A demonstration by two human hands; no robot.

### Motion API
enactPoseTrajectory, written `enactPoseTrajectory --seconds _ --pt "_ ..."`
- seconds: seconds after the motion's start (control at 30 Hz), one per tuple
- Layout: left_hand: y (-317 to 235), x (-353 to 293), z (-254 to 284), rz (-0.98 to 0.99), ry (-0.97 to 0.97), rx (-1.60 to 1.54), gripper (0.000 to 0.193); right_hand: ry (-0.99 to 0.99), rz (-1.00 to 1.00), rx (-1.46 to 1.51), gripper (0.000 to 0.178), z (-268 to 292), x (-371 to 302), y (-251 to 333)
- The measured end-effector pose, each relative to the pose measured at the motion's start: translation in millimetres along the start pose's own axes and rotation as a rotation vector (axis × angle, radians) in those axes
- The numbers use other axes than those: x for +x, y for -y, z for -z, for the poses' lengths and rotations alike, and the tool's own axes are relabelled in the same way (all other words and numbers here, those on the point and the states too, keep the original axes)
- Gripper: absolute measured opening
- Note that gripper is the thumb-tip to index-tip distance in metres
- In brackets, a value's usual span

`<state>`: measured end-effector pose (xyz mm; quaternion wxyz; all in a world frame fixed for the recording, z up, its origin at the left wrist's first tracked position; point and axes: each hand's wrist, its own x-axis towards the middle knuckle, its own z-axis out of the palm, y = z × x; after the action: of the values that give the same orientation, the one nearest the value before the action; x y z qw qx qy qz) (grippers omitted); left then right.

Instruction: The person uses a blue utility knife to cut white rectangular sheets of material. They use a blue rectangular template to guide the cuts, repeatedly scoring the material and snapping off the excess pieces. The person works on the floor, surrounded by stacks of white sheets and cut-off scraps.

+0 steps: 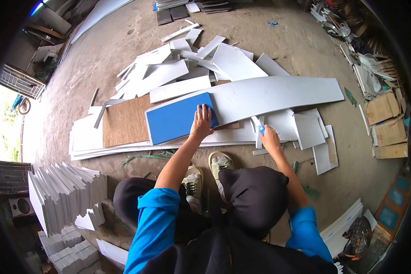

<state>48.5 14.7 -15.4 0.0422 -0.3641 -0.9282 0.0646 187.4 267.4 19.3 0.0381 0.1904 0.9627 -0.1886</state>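
My left hand (202, 121) lies flat with fingers outstretched on a blue rectangular panel (176, 119), near its right end. The blue panel rests across a brown wood-grain board (125, 121) and meets a long white panel (278, 93) that stretches to the right. In my right hand (270, 138) is a slim blue-and-white utility knife (259, 126), pointing up and left, just below the long panel's lower edge. Its blade tip is too small to make out. Under all these lie more long white boards (91, 137).
Beyond the panels is a heap of white offcuts (169, 68). Stacked white pieces (64, 194) stand at lower left, with bundled strips (73, 255) below. Cardboard (388, 121) and clutter line the right side. Green strapping (146, 156) lies on the concrete floor near my shoes (194, 185).
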Motion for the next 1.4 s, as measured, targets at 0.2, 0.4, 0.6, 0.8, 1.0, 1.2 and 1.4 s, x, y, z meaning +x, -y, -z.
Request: enactPoseTrajectory --seconds 0.2,0.4,0.6,0.8,1.0,1.2,1.4 --pt "-1 -4 -2 0.0 -0.073 0.006 0.092 0.194 -0.048 0.713 0.036 25 4 46" --pt "1 -5 0 -0.002 -0.112 -0.124 0.09 0.327 -0.274 1.207 0.046 -13 43 83" --pt "2 -3 2 0.051 -0.165 -0.292 0.087 0.357 -0.273 1.252 0.043 -41 67 90" --pt "5 -3 8 0.078 -0.126 -0.336 0.085 0.276 -0.263 1.159 0.042 -55 82 94" --pt "6 -2 8 0.081 -0.115 -0.365 0.084 0.23 -0.252 1.045 0.037 -58 84 100" --pt "9 -3 8 0.091 -0.123 -0.379 0.083 0.211 -0.202 1.032 0.026 -64 81 96" --pt "11 5 15 0.103 -0.108 -0.369 0.094 0.027 0.094 0.61 0.02 -73 88 107"
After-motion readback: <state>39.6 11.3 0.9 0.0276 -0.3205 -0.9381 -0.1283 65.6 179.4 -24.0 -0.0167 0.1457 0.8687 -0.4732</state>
